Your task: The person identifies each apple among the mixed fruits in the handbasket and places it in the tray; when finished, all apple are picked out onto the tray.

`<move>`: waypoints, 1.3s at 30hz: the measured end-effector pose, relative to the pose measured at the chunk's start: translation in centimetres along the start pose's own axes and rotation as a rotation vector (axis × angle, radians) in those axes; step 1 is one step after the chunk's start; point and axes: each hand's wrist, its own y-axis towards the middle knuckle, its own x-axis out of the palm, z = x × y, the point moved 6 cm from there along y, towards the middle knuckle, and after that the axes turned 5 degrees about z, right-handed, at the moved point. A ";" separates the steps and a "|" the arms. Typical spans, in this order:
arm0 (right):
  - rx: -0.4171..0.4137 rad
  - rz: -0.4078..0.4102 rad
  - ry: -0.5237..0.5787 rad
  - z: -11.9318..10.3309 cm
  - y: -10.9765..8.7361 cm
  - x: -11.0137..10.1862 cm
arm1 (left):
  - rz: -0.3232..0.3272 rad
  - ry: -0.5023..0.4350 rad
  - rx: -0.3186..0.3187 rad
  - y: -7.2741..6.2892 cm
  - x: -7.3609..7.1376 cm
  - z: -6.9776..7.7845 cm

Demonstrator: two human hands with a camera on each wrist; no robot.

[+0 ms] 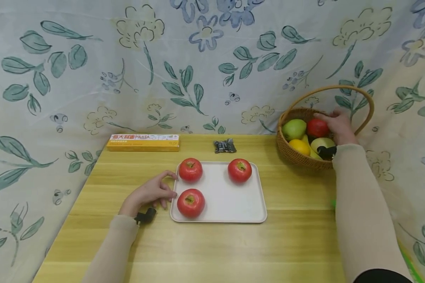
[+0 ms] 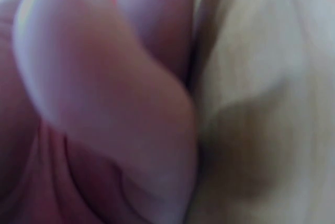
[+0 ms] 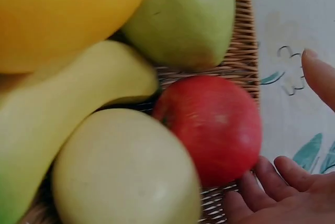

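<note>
In the head view my right hand [image 1: 340, 125] reaches into the wicker basket [image 1: 306, 159], at the red apple [image 1: 318, 128] inside. The right wrist view has its thumb standing well away from the red apple [image 3: 212, 130], with the fingers [image 3: 277, 182] close beside the fruit's lower edge. My left hand [image 1: 149, 193] lies by the left rim of the white tray [image 1: 226, 202], thumb and index finger spread and bent, fingertips right at the rim. On that tray are three red apples: back left [image 1: 190, 170], front left [image 1: 191, 203] and back right [image 1: 239, 170].
Also in the basket are a green pear [image 1: 294, 129], an orange fruit [image 1: 300, 146], a banana [image 3: 99, 77] and a pale round fruit [image 3: 125, 171]. Its tall handle [image 1: 331, 87] arches overhead. Behind the tray lie a pasta box [image 1: 143, 143] and a small black packet [image 1: 225, 146].
</note>
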 end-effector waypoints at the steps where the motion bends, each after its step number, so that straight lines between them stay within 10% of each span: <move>1: 0.010 -0.004 -0.014 0.3 0.0 0.0 | 0.000 -0.001 -0.003 0.0 0.0 0.0; 15: -0.019 -0.082 -0.126 2.6 0.3 0.4 | -0.001 -0.004 -0.002 0.0 0.2 0.2; 39: -0.094 0.029 -0.200 1.4 0.5 0.4 | 0.005 0.001 -0.011 0.1 0.0 -0.1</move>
